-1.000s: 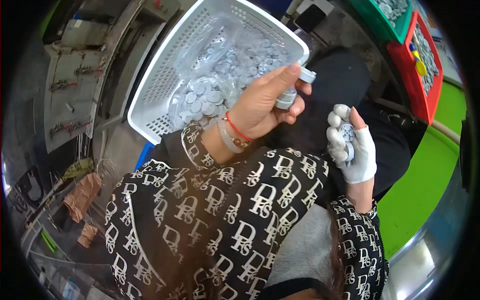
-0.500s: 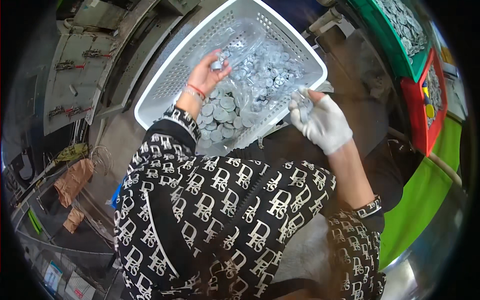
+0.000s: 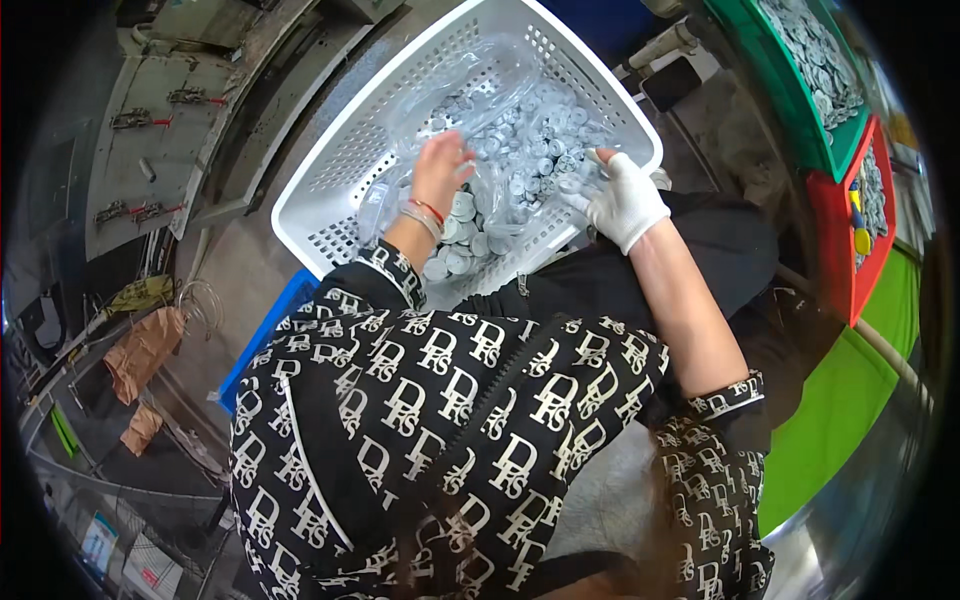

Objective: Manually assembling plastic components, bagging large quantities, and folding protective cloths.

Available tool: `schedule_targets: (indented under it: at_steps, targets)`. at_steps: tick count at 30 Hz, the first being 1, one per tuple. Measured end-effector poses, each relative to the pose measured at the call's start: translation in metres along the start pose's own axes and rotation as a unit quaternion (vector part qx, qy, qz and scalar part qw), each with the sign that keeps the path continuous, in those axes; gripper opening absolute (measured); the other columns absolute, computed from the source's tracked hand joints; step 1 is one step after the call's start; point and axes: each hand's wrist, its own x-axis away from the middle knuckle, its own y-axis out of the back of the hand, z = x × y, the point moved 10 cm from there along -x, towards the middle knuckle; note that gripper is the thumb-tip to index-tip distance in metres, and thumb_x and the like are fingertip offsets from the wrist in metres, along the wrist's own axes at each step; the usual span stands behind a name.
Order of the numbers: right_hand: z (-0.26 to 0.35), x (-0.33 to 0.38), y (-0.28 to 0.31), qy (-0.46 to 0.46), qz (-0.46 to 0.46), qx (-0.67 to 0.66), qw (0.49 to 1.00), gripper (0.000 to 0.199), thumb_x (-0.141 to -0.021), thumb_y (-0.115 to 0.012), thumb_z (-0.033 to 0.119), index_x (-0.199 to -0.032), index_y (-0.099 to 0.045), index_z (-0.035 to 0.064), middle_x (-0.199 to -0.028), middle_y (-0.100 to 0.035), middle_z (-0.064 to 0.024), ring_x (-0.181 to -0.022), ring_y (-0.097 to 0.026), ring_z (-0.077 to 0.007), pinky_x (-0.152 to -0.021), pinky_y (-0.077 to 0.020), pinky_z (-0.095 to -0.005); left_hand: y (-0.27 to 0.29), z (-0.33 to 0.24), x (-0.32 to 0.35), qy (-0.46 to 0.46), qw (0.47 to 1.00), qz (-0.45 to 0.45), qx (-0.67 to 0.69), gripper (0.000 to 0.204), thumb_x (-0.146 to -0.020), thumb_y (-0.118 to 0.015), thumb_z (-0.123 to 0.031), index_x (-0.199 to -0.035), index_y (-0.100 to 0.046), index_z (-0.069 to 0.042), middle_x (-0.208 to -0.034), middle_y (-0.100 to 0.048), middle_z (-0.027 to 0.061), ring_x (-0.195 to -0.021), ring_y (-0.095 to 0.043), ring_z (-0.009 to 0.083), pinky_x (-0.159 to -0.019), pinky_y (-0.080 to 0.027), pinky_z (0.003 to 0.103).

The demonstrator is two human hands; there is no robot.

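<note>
Step in hand looks like sorting or picking through parts: both hands are down in the white perforated plastic basket [image 3: 340, 175], which sits on the person's lap, tilted away. It holds a heap of small round silvery-grey caps or discs [image 3: 520, 150], lying loose inside a crumpled clear plastic bag liner [image 3: 470, 80]. Bare left hand [image 3: 440, 170], red and pale bands at the wrist, is palm-down on the heap near the basket's middle, fingers spread and dug in; grip reads as wide, and I can't tell if anything is caught under the palm. Right hand in a white knit glove [image 3: 625, 205] is at the basket's near right rim, fingers curled lightly over the discs; grip narrow, but whether it actually pinches a piece is hidden. Judgement: the next move needs a single disc singled out from the pile without dragging the liner along. The discs look light, slick, mostly alike and stacked at random, so they'll slide. To the right, well apart, a green plastic bin [image 3: 800, 90] holds more discs, with a red plastic bin [image 3: 835, 250] just beside it.
</note>
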Motion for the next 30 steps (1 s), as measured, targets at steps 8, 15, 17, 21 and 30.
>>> schedule_targets:
  at_steps: [8, 15, 17, 21, 30]
  targets:
    - [-0.008, 0.006, 0.010, 0.024, -0.029, 0.084, 0.996, 0.044, -0.084, -0.054, 0.020, -0.123, -0.038, 0.0049, -0.133, -0.032, -0.0177, -0.124, -0.031, -0.0392, -0.097, -0.0336, -0.0521, -0.076, -0.046, 0.086, -0.193, 0.957, 0.138, -0.168, 0.021, -0.087, -0.053, -0.011, -0.107, -0.054, -0.002, -0.101, -0.058, 0.0064, -0.092, -0.057, 0.0147, -0.081, -0.045, 0.029]
    - [0.016, 0.018, 0.019, 0.094, 0.017, 0.035, 0.995, 0.034, -0.084, -0.055, 0.021, -0.113, -0.048, 0.0045, -0.118, -0.044, -0.0100, -0.109, -0.043, -0.0283, -0.087, -0.0421, -0.0461, -0.260, -0.147, 0.388, -0.077, 0.559, 0.781, 0.268, 0.027, -0.091, -0.051, -0.019, -0.108, -0.055, 0.001, -0.103, -0.057, 0.0124, -0.097, -0.054, 0.0223, -0.085, -0.041, 0.033]
    - [0.014, 0.020, 0.015, 0.093, 0.019, 0.059, 0.994, 0.034, -0.086, -0.052, 0.024, -0.114, -0.047, 0.0058, -0.116, -0.045, -0.0087, -0.108, -0.045, -0.0265, -0.092, -0.0416, -0.0440, -0.256, -0.148, 0.381, -0.090, 0.574, 0.775, 0.249, 0.027, -0.091, -0.051, -0.019, -0.108, -0.055, 0.001, -0.103, -0.057, 0.0124, -0.097, -0.054, 0.0223, -0.085, -0.041, 0.033]
    - [0.017, 0.025, 0.031, 0.098, 0.030, 0.050, 0.993, 0.035, -0.087, -0.050, 0.025, -0.115, -0.047, 0.0056, -0.117, -0.045, -0.0083, -0.107, -0.045, -0.0259, -0.093, -0.0411, -0.0441, -0.253, -0.141, 0.377, -0.096, 0.589, 0.769, 0.229, 0.027, -0.090, -0.051, -0.018, -0.108, -0.055, 0.001, -0.103, -0.057, 0.0124, -0.097, -0.054, 0.0222, -0.085, -0.041, 0.034]
    - [0.016, 0.034, 0.011, 0.103, 0.037, 0.056, 0.992, 0.042, -0.090, -0.046, 0.027, -0.124, -0.041, 0.0030, -0.124, -0.042, -0.0099, -0.111, -0.044, -0.0251, -0.092, -0.0429, -0.0414, -0.262, -0.114, 0.380, -0.094, 0.627, 0.755, 0.165, 0.026, -0.089, -0.053, -0.017, -0.108, -0.055, 0.000, -0.103, -0.057, 0.0124, -0.097, -0.054, 0.0222, -0.085, -0.041, 0.034]
